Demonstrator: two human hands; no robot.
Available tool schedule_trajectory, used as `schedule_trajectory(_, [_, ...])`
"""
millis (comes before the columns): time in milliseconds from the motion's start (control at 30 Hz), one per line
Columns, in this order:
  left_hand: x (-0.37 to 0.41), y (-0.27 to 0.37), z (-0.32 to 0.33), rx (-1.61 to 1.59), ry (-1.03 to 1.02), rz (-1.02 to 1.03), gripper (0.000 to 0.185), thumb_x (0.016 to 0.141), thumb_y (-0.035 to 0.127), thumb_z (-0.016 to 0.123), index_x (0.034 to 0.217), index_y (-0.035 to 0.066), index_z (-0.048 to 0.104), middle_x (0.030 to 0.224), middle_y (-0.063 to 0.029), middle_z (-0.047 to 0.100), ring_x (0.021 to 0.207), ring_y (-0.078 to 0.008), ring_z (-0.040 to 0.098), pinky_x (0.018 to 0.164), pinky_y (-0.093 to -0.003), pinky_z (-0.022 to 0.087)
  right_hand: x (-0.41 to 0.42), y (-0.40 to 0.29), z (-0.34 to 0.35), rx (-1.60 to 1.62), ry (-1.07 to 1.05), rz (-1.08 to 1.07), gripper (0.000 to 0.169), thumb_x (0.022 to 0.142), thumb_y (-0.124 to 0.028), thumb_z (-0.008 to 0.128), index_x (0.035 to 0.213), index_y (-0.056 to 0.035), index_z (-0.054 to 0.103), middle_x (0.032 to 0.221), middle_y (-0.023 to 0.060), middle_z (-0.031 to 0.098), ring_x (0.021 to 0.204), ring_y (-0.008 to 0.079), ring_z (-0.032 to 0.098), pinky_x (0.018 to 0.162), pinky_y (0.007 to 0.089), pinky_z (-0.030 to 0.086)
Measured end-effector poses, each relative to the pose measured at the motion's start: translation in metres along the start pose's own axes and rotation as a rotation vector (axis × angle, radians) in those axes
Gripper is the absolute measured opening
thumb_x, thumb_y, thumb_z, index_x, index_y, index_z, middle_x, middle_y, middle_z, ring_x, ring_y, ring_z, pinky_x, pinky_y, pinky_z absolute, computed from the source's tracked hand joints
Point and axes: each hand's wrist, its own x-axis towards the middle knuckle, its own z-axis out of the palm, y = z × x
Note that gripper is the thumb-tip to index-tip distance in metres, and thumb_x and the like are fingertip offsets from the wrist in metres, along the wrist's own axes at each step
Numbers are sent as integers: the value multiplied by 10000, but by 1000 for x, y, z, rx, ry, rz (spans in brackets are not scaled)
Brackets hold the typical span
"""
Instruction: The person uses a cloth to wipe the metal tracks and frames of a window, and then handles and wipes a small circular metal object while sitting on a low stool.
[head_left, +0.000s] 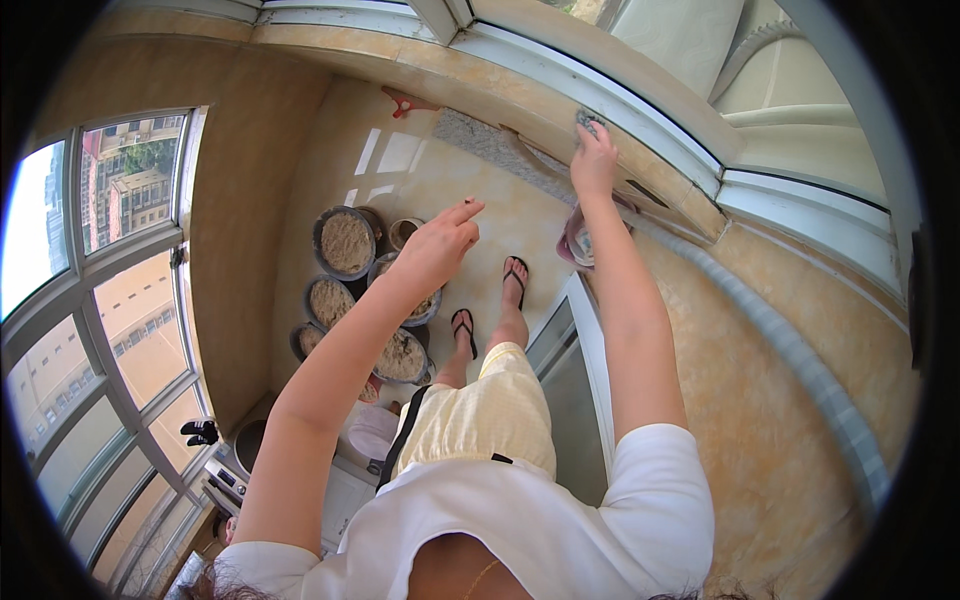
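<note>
My right hand (596, 161) grips a grey cloth or scrubbing pad (589, 120) against the tiled window ledge (525, 86), beside the lower track of the white window frame (592, 90). My left hand (442, 244) is raised in front of me over the floor, left of my right hand. Its index and middle fingers reach forward and the others are curled. A small dark speck shows at its fingertips; whether it is held there cannot be told. Below the ledge, a pink plastic basket (568, 247) with things in it stands under my right forearm.
Several round pots of soil (345, 241) stand on the floor left of my feet. A grey-wrapped hose (750, 304) runs along the right wall. A glazed door or window panel (574, 375) stands by my legs. A red-handled tool (405, 103) and a grey mat (480, 142) lie ahead.
</note>
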Motion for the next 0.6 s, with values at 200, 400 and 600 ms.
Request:
schedule_trajectory(200, [-14, -8, -5, -54, 56, -53, 19, 770, -3, 538, 785, -6, 550, 1248, -104, 467, 1186, -266, 412, 886, -356, 419, 13, 25, -22, -113, 192, 106, 316, 739, 12, 524, 1034, -62, 610, 1174, 123, 493, 1013, 345, 467, 878, 391, 391])
schedule_trajectory(400, [-24, -14, 8, -72, 58, -79, 20, 760, -3, 552, 779, -1, 544, 1249, -102, 464, 1181, -268, 417, 889, -354, 421, 5, -15, 24, -93, 21, -43, 349, 713, 14, 541, 1025, -115, 627, 1178, 94, 496, 973, 327, 482, 864, 386, 405])
schedule_trajectory(600, [-38, -21, 5, -53, 125, -70, 36, 754, 1, 563, 784, 4, 542, 1226, -104, 489, 1166, -274, 434, 892, -356, 419, -11, -49, 45, 349, -35, -62, 307, 711, -31, 555, 998, -109, 633, 1102, 145, 539, 987, 312, 534, 846, 373, 437])
